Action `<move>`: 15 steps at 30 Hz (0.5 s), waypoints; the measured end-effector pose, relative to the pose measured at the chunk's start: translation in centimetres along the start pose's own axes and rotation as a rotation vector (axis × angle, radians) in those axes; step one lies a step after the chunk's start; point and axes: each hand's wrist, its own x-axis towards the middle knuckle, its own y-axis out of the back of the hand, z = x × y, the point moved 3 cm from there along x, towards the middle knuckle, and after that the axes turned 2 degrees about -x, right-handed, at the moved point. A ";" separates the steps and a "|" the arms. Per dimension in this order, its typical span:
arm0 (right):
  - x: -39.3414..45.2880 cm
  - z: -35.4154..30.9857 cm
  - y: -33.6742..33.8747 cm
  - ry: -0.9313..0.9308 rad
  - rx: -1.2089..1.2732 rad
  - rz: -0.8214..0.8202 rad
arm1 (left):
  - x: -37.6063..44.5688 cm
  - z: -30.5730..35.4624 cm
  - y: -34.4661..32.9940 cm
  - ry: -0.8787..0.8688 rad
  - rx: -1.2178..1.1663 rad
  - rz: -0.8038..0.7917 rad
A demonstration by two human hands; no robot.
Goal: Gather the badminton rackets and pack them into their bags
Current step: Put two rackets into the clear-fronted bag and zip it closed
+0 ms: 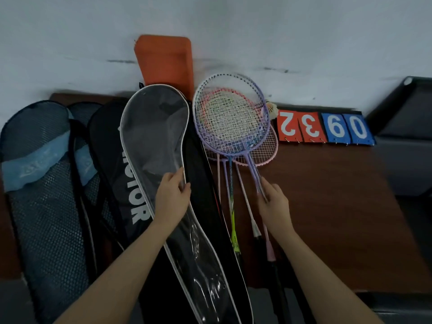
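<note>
Rackets [233, 122] lie in an overlapping stack on the brown table [327, 206], heads toward the wall [233, 31] and shafts fanning back toward the person. The top racket has a lilac frame; pink frames show beneath it. The right hand [273, 204] reaches forward from the lower right, forearm extended, palm down. Its fingers [266, 185] are curled lightly about the lilac shafts just below the heads; how firm the hold is cannot be told. The left hand [173, 197] reaches forward from the lower left and rests on a clear bag [154, 127] with white piping. Its thumb and fingers pinch the bag's right edge near the waist. This bag lies aslant over a black bag [201, 174], just beside the rackets. To the left lie a black bag lettered in white [109, 160] and two blue mesh bags [37, 160], partly overlapping. An orange case [163, 61] stands against the wall behind the clear bag. A scoreboard [325, 128] with red and blue number cards lies at the table's far edge, to the right of the racket heads, with a shuttlecock [272, 108] by it.
</note>
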 end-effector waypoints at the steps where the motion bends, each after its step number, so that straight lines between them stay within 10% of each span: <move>1: -0.3 -0.4 0.2 -0.006 0.034 0.002 | 0.0 0.1 0.0 0.002 -0.007 -0.005; 15: -5.2 -2.7 2.8 -0.132 0.247 0.088 | 0.4 -0.4 0.8 0.035 -0.041 -0.047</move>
